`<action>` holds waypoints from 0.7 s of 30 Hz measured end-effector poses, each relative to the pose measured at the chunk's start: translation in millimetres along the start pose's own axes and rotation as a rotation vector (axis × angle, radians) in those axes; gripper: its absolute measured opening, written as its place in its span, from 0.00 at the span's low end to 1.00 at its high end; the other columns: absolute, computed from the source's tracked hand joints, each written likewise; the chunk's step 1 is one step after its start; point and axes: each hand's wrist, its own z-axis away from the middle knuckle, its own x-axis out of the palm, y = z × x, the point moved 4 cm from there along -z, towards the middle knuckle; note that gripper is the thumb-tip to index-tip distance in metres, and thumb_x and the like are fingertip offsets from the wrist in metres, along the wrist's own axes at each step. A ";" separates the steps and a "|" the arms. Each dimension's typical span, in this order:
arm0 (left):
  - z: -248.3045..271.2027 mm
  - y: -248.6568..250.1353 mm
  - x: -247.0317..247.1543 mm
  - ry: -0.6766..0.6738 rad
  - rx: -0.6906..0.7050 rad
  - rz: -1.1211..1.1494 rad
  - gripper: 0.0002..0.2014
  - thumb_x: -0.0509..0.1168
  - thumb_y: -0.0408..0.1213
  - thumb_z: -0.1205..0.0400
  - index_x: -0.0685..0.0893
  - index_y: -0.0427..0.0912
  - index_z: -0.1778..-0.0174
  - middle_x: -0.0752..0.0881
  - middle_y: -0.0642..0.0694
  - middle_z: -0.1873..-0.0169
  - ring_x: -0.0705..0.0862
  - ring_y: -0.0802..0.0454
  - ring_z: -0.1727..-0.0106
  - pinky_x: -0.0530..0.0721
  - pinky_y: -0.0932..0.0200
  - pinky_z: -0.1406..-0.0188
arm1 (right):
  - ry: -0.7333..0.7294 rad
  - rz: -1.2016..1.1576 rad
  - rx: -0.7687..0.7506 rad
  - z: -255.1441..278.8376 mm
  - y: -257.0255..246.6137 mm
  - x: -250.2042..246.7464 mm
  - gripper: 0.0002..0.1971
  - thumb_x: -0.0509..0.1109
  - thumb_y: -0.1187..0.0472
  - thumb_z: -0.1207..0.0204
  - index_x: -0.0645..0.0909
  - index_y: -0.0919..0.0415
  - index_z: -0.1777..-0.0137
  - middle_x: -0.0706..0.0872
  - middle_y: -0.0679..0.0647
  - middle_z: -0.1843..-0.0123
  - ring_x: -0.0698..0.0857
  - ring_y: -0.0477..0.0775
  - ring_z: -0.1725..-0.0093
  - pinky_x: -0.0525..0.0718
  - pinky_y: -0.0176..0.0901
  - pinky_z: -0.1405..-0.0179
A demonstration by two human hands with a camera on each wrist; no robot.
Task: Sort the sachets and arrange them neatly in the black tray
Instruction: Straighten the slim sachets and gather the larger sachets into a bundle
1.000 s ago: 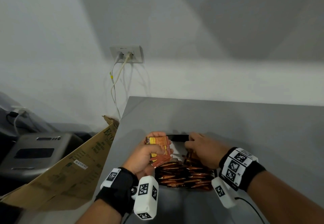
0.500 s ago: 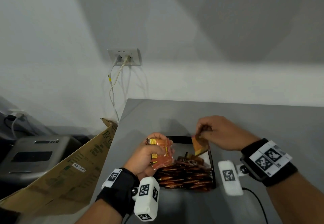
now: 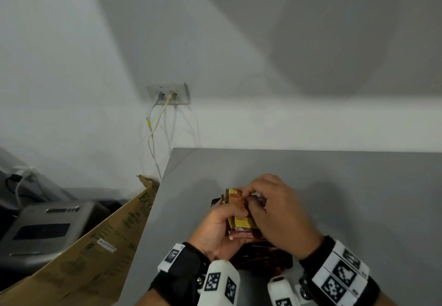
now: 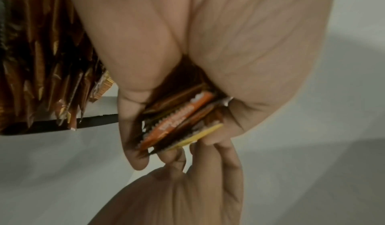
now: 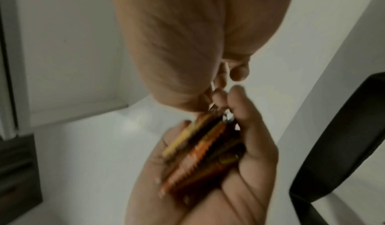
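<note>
The left hand (image 3: 216,228) grips a stack of sachets (image 3: 239,214), thumb on one face and fingers curled round the other, holding it above the near-left part of the tray (image 3: 215,202). In the head view the stack stands nearly on end, its long axis running away from the person and tilted a little left; a yellow-topped end points toward the wall and a yellow band shows lower on the front sachet. The left wrist view shows the sachets edge-on (image 4: 179,121), orange, brown and yellow layers fanned slightly between thumb and fingers.

The right hand (image 3: 278,212) comes in from the right, its fingers bent over the far end of the stack and pinching there with the thumb. The right wrist view is blurred, but shows its fingertips (image 5: 239,73) meeting those of the left hand at the top of the stack (image 5: 200,152).

The tray lies on the grey table (image 3: 346,186), mostly covered by both hands. A row of brown sachets (image 3: 265,255) stands in it on edge, packed side by side, below the wrists; the left wrist view shows the row (image 4: 41,63) leaning over the tray's black rim (image 4: 98,121).

Left of the table a cardboard box (image 3: 91,253) leans against its edge, with a grey machine (image 3: 45,229) beyond it. On the wall a socket (image 3: 167,94) has two cables (image 3: 153,138) hanging down behind the table's corner. A black chair (image 5: 343,138) shows in the right wrist view.
</note>
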 end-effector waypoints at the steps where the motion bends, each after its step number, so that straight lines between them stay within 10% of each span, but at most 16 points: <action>1: 0.3 1.4 0.7 -0.003 0.006 0.012 0.24 0.64 0.23 0.33 0.82 0.34 0.39 0.86 0.29 0.50 0.88 0.35 0.56 0.87 0.45 0.58 | 0.004 -0.062 0.013 2.6 -1.6 -5.4 0.10 0.73 0.66 0.24 0.86 0.48 0.55 0.82 0.36 0.44 0.79 0.33 0.40 0.72 0.19 0.46; 6: 6.0 7.1 6.9 -0.024 0.017 -0.030 0.23 0.66 0.19 0.38 0.82 0.28 0.45 0.84 0.28 0.55 0.87 0.33 0.55 0.87 0.46 0.55 | -0.425 0.022 0.002 14.6 -18.0 -11.1 0.27 0.85 0.43 0.44 0.73 0.39 0.50 0.70 0.24 0.28 0.72 0.27 0.30 0.75 0.26 0.37; 11: 16.4 2.5 15.9 -0.039 0.018 0.052 0.18 0.71 0.23 0.37 0.83 0.30 0.51 0.84 0.30 0.55 0.86 0.36 0.54 0.85 0.45 0.51 | -0.360 0.109 -0.040 14.2 -22.7 -8.7 0.24 0.79 0.45 0.39 0.72 0.45 0.46 0.80 0.41 0.48 0.80 0.44 0.49 0.85 0.51 0.50; 18: 24.6 8.5 15.9 0.026 0.052 0.045 0.30 0.65 0.18 0.35 0.78 0.28 0.33 0.82 0.24 0.45 0.86 0.30 0.47 0.87 0.40 0.48 | -0.284 -0.209 0.027 23.3 -15.2 -15.6 0.27 0.85 0.43 0.43 0.78 0.43 0.46 0.75 0.24 0.32 0.76 0.29 0.30 0.78 0.31 0.33; 21: 27.4 17.3 16.7 0.038 0.125 0.057 0.33 0.64 0.17 0.34 0.80 0.34 0.30 0.84 0.25 0.47 0.87 0.31 0.51 0.89 0.43 0.57 | -0.053 -0.398 0.177 22.6 1.6 -21.9 0.23 0.82 0.37 0.36 0.80 0.35 0.42 0.83 0.34 0.44 0.87 0.42 0.47 0.89 0.44 0.49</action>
